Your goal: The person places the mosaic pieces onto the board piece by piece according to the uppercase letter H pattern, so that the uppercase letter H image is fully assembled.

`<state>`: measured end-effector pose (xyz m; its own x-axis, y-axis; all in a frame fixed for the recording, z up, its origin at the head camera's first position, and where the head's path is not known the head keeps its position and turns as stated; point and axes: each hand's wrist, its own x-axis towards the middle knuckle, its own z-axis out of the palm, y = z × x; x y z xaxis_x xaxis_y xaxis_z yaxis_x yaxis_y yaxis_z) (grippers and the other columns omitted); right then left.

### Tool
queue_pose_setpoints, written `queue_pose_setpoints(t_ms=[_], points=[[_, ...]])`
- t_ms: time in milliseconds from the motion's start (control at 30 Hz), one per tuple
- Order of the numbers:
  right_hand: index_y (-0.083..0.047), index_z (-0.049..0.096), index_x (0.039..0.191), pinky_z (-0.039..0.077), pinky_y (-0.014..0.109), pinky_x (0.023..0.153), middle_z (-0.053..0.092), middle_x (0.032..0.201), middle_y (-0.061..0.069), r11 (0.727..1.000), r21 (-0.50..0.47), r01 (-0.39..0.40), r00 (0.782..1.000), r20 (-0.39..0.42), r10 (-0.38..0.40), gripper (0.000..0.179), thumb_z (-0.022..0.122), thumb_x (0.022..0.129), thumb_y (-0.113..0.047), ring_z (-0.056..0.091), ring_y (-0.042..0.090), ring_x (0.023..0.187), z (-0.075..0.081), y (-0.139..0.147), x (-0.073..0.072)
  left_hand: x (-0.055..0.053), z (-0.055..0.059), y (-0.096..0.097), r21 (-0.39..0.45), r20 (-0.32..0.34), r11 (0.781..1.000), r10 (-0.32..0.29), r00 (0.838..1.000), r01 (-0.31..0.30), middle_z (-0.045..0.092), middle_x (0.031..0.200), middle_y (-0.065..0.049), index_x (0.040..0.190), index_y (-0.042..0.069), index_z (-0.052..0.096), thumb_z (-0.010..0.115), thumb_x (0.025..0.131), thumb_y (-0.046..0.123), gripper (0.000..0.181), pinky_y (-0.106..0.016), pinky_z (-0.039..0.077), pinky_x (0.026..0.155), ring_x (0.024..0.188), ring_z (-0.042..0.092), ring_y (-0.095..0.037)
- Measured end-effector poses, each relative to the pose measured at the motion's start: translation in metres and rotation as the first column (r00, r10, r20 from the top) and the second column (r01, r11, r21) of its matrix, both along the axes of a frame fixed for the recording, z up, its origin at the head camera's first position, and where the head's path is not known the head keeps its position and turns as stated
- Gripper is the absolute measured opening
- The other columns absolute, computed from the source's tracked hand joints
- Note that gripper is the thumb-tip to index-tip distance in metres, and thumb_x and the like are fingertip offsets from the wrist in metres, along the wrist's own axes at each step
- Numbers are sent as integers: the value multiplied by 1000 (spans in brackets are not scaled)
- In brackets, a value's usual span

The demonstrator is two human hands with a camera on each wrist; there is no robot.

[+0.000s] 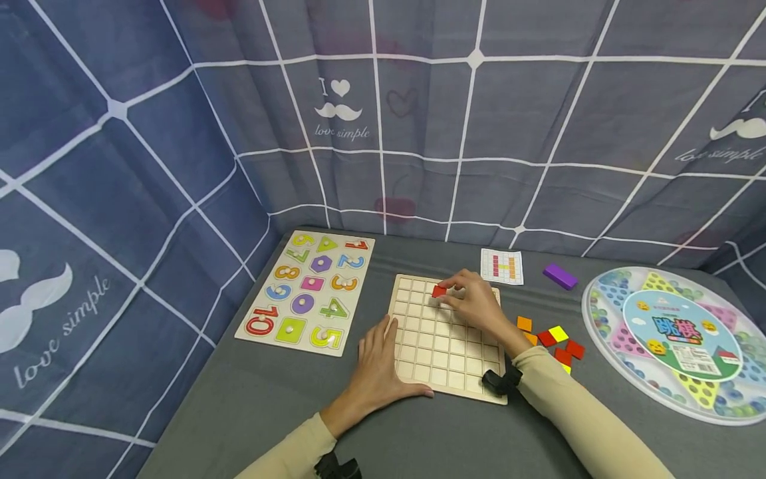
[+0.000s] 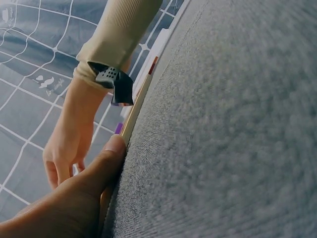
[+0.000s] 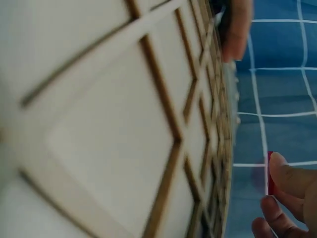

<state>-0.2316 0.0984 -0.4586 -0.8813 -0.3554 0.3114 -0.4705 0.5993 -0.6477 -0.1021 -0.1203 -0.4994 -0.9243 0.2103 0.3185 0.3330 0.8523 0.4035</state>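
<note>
A light wooden grid board (image 1: 421, 339) with rows of square cells lies on the grey table. My right hand (image 1: 475, 301) is over its upper part and pinches a red square tile (image 1: 439, 291) between thumb and fingers. In the right wrist view the red tile (image 3: 270, 173) is held on edge, apart from the board. My left hand (image 1: 376, 366) rests at the board's lower left corner, fingers extended along the left side and thumb along the near edge. The left wrist view shows that thumb (image 2: 106, 161) against the board's edge.
Loose red, orange and yellow tiles (image 1: 575, 349) lie right of the board. Behind them are a small pattern card (image 1: 501, 267) and a purple block (image 1: 560, 277). A number puzzle board (image 1: 305, 293) lies left, a round game board (image 1: 610, 332) right. A curtain (image 1: 419, 133) hangs behind.
</note>
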Motion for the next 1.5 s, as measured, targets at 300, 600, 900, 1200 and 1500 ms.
queue_pose_setpoints(t_ms=[300,600,900,1200,1500], points=[[-13,77,100,35,42,82,67,97,3,997,70,9,999,31,-11,29,83,77,-29,55,25,94,-12,-12,-7,1,-1,0,7,-5,1000,-6,1000,6,34,153,-20,149,-3,32,82,46,76,140,-49,35,96,134,38,-33],[-16,77,99,33,46,86,67,98,3,995,99,19,1000,2,-20,23,81,80,-28,55,25,96,-21,-13,-6,-1,-3,2,-23,-62,1000,-14,998,13,37,150,-21,147,-3,35,80,44,79,140,-46,35,94,130,40,-32],[-17,78,98,32,42,82,66,98,1,996,81,33,999,-3,-32,23,82,79,-29,53,22,93,-28,-11,-9,-2,-2,2,-22,10,1000,-6,1000,6,34,153,-19,150,-1,32,81,45,78,140,-47,34,97,133,38,-31],[-16,77,99,30,44,82,65,96,2,998,66,9,1000,2,-9,26,84,76,-28,52,23,89,-27,-13,-10,-1,-2,1,-31,-31,1000,-5,999,4,35,152,-21,149,-3,33,80,46,79,139,-48,35,95,132,39,-33],[-14,76,102,29,46,86,64,99,4,997,73,-7,999,48,4,28,83,78,-27,51,24,92,-27,-14,-10,0,0,-1,-22,14,1000,-6,1000,7,33,153,-20,150,-2,32,80,47,78,139,-50,34,98,134,37,-33]])
